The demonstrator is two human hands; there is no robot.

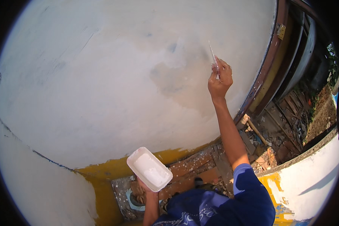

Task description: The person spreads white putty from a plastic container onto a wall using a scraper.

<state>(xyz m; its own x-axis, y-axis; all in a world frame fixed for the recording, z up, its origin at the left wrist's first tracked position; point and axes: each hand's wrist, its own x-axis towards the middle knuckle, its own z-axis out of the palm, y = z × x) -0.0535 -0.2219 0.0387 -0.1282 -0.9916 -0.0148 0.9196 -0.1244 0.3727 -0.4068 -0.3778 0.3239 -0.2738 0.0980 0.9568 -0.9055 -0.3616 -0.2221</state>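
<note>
High at the wall, my right hand (pixel 220 83) is closed round a putty knife (pixel 211 52). Its thin blade shows nearly edge-on, speckled with white, and points up beside the whitish wall (pixel 113 94). Whether the blade touches the surface I cannot tell. Lower down, my left hand (pixel 144 185) holds a white rectangular tub (pixel 140 174) from beneath, its fingers mostly hidden. Smooth white putty (pixel 151 168) lies inside the tub. Left of the knife, a greyish-beige patch (pixel 180 81) stands out on the wall.
A brown door frame (pixel 265 64) with a brass hinge (pixel 281 32) borders the wall at right. Boards and rubble (pixel 275 128) cover the ground beyond. Yellow paint (pixel 105 169) runs along the wall's foot. A low white-and-yellow wall (pixel 312 180) stands at lower right.
</note>
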